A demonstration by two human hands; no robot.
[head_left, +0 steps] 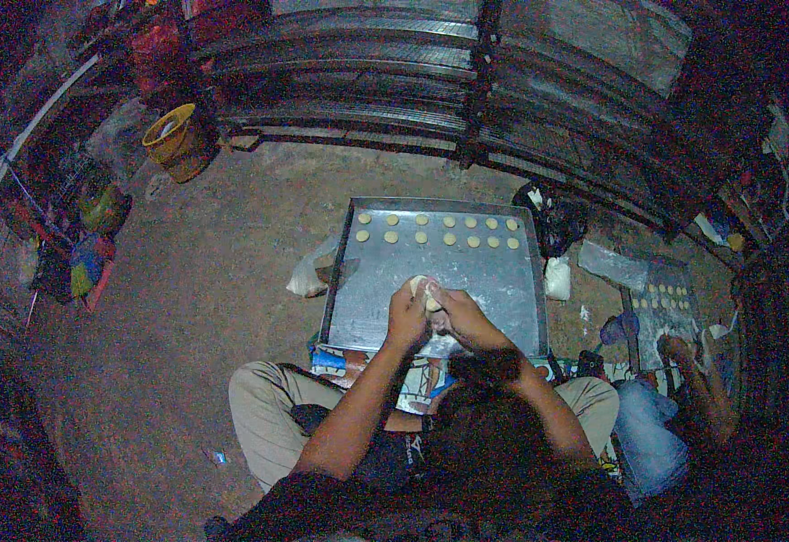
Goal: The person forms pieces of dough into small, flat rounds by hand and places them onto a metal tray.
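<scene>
Both my hands meet above the near half of a large metal baking tray (340, 303). A pale lump of dough (432, 303) shows between them. My left hand (408, 312) is closed around one side of it, and my right hand (462, 318) presses on it from the other side, fingers curled. Some of the dough is hidden by my fingers. Along the tray's far side lie two rows of small round flattened dough pieces (450, 239). White flour (440, 347) is dusted over the tray's middle and near part.
A co-worker's hand (675, 348) is over a second tray (657, 271) with dough pieces at the right. Beside my tray are a clear plastic bag (309, 275), a white bag (557, 278) and a black bag (562, 221). A yellow bucket (178, 144) stands far left, before metal racks (349, 81).
</scene>
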